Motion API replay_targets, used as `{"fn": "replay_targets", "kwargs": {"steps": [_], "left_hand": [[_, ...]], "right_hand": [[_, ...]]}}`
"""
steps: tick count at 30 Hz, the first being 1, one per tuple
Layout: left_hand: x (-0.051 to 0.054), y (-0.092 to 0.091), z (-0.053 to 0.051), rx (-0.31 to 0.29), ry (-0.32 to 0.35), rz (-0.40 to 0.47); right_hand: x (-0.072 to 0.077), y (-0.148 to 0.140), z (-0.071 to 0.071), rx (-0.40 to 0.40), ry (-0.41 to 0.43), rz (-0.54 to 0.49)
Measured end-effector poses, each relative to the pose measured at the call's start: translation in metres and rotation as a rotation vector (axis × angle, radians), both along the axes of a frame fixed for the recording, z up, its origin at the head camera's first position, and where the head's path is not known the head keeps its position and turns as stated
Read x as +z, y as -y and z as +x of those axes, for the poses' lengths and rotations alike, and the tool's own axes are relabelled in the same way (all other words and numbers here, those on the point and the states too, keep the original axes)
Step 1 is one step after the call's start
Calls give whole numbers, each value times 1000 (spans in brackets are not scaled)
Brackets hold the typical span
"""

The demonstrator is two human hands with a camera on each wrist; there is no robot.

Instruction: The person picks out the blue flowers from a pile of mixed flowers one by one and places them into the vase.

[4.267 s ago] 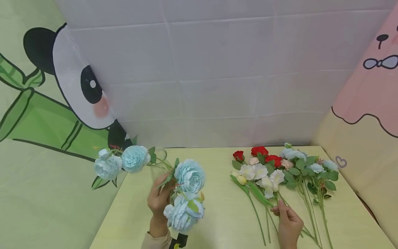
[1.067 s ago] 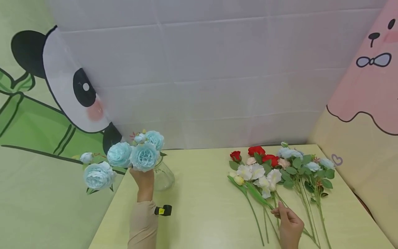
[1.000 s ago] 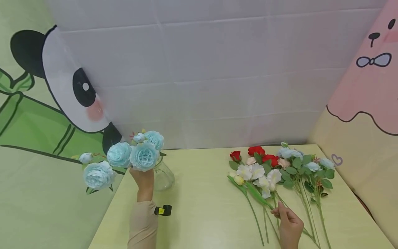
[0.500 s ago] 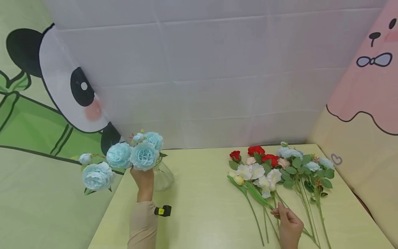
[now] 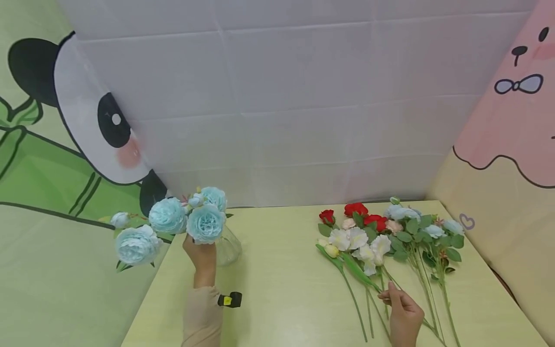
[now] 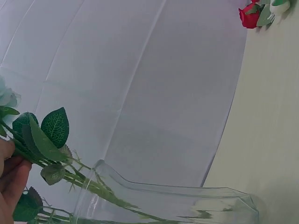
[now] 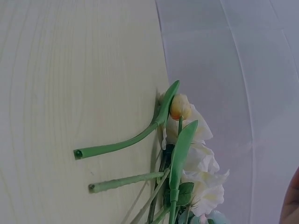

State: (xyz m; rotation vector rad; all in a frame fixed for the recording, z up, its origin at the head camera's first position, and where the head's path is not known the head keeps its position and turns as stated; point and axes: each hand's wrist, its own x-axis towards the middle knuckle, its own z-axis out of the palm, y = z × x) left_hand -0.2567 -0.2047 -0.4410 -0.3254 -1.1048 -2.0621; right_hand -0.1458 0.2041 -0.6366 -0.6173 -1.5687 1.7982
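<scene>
At the left of the table, my left hand [image 5: 203, 255] grips the stem of a light-blue peony spray [image 5: 205, 223]. In the left wrist view, fingers [image 6: 14, 179] pinch among leaves [image 6: 55, 127], and the green stem runs into the clear glass vase [image 6: 224, 196]. A second blue peony spray [image 5: 138, 245] leans out to the left, its stem also entering the vase. My right hand [image 5: 404, 313] stays over the flower stems at the right, fingers loosely curled beside a yellow tulip [image 5: 332, 250]. Only its edge shows in the right wrist view; I see nothing held in it.
White flowers [image 5: 374, 253], red roses [image 5: 356, 208] and more pale-blue flowers [image 5: 402, 212] lie in a row on the right of the table [image 5: 286, 279], stems towards me. A white cloth [image 5: 295, 120] hangs behind, with printed cloths on both sides.
Over the last seconds, the left hand has carried its peony spray left to the vase, and the stem is now inside. Lately its blooms shifted slightly right and down. The right hand has stayed put.
</scene>
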Motion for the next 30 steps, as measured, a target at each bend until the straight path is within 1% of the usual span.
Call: {"fn": "replay_targets", "kwargs": {"steps": [1,2,3,4,5,6,8,9,11,15,19,22,24,26,29,30], "left_hand": [[-2,-1,1,93,39,-105],[-4,-1,2,185,80,-191],[-7,-1,3,337,153,-323],[-10,-2,5,466,215,-437],[-13,-2,6,578,275,-537],[-15,-3,8,646,316,-609],[-21,-5,13,702,345,-697],[-23,-5,15,750,360,-756],[-29,-7,20,757,339,-795],[-40,-11,28,755,280,-801],[-46,-16,35,761,243,-815],[-49,-18,40,742,220,-820],[-52,-19,43,735,194,-818],[-56,-21,45,741,165,-829],[-63,-27,49,742,110,-868],[-65,-29,50,733,98,-884]], "right_hand": [[0,0,0,0,3,-2],[0,0,1,1,7,-2],[1,0,1,1,11,-3],[1,1,1,0,17,-4],[2,1,2,1,24,-4],[2,2,2,0,33,-5],[3,2,2,-1,47,-3],[3,3,3,-2,54,-4],[3,3,3,-3,59,-2],[1,2,4,-4,60,2],[0,1,3,-10,62,10],[0,1,2,-10,62,16],[0,1,2,-5,62,20],[1,0,2,0,58,24],[3,-3,3,-1,54,22],[3,-5,3,-5,56,22]]}}
